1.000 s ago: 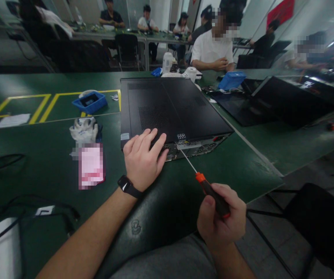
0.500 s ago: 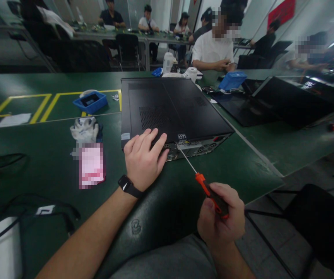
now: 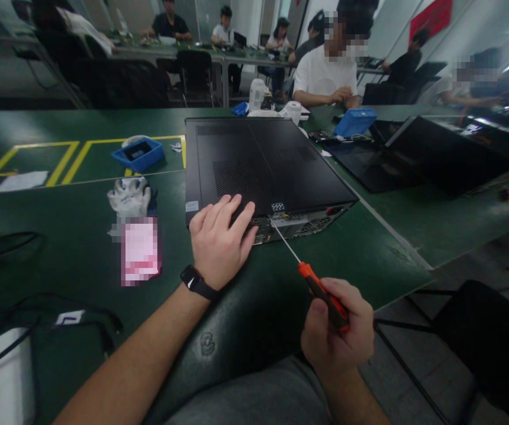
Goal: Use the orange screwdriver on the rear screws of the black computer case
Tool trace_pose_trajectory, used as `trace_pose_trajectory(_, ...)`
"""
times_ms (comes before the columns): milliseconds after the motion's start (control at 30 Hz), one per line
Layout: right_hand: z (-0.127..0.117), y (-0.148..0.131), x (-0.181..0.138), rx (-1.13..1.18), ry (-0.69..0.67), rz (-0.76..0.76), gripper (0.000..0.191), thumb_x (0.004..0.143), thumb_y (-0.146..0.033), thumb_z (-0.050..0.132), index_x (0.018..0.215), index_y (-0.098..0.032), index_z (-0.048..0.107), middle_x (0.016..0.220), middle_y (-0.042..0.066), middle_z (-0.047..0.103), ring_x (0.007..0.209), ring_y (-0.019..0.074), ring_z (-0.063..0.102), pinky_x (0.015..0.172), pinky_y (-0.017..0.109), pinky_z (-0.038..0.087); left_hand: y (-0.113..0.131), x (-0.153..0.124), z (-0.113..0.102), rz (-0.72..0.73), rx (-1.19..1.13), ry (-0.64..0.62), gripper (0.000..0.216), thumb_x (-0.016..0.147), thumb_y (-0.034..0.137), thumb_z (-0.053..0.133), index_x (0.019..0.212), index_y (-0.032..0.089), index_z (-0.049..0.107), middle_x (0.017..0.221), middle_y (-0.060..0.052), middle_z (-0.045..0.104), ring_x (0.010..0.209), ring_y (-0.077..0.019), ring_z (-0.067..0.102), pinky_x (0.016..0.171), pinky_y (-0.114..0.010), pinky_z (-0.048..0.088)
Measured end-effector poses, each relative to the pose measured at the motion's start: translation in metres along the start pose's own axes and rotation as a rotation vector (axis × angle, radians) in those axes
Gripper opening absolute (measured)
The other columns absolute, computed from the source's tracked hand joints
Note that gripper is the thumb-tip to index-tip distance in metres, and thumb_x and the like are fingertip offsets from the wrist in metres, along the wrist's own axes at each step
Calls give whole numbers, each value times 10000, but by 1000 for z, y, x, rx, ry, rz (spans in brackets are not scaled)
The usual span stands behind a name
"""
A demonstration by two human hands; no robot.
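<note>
A black desktop computer case [image 3: 254, 156] lies flat on the green table, its rear panel [image 3: 296, 223] facing me. My left hand [image 3: 219, 239] rests on the case's near edge, fingers spread over the top and thumb down by the rear panel. A black watch is on that wrist. My right hand [image 3: 342, 324] is wrapped round the red and black handle of a screwdriver [image 3: 309, 276]. The thin shaft points away from me, and its tip meets the rear panel near its upper edge, right of my left thumb. Whatever the tip touches is too small to make out.
Left of the case lie grey-white work gloves [image 3: 130, 198], a pink-edged packet [image 3: 140, 251] and a blue tray [image 3: 138, 154]. Cables and a white device [image 3: 4, 378] are at lower left. Dark flat panels [image 3: 449, 156] and a blue bin [image 3: 355, 123] stand right. A co-worker [image 3: 325, 77] sits opposite.
The screwdriver handle has turned slightly in my right hand, showing more of its black side. My left hand and the case stay in place.
</note>
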State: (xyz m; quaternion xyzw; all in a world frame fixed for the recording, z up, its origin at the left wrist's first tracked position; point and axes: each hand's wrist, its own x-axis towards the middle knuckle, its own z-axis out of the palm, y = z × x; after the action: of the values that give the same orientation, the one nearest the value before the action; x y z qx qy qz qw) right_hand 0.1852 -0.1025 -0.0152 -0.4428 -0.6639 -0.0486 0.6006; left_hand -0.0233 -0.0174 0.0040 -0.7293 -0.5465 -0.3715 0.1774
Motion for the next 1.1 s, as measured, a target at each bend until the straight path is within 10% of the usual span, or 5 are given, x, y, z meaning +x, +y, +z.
trace_pose_trajectory(1100,0,3,-6,-15,2,7,332,909,-212,649,1240,-179,652,1054,75,726,900,212,747,753,390,651,1,1,0,-5,-10,3,417,959,315,671,1371,251,666,1444,-110,685,1362,-314,618,1125,-501,379)
